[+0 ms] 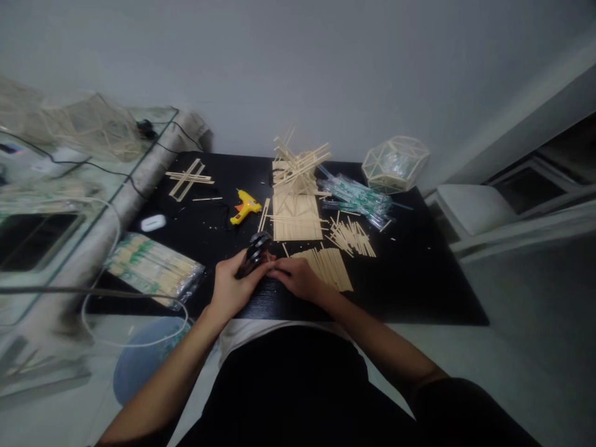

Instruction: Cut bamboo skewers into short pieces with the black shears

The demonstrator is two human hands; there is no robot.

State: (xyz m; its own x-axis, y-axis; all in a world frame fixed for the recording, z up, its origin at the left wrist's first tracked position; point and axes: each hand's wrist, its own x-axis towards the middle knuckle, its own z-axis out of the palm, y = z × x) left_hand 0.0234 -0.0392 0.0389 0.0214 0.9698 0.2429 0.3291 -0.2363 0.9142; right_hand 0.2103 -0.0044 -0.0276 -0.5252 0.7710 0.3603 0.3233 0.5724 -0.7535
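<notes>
My left hand (231, 287) is closed round a glossy black object (255, 253) whose kind I cannot make out. Its thumb meets the fingertips of my right hand (298, 277), which are pinched together at the front of the black table. Whatever they pinch is too small or hidden to name. Just beyond my right hand lies a row of thin wooden sticks (333, 268). Farther back, a flat panel of sticks (298, 220) carries a stack of crossed sticks (302, 167). A yellow glue gun (245, 207) rests to the left of the panel.
Loose short sticks (352, 237) and plastic wrappers (361, 197) lie to the right, before a geometric stick frame (395, 162). On the left are crossed sticks (189, 179), a white case (153, 223) and a packet of sticks (153, 267). A blue bin (139, 366) stands below.
</notes>
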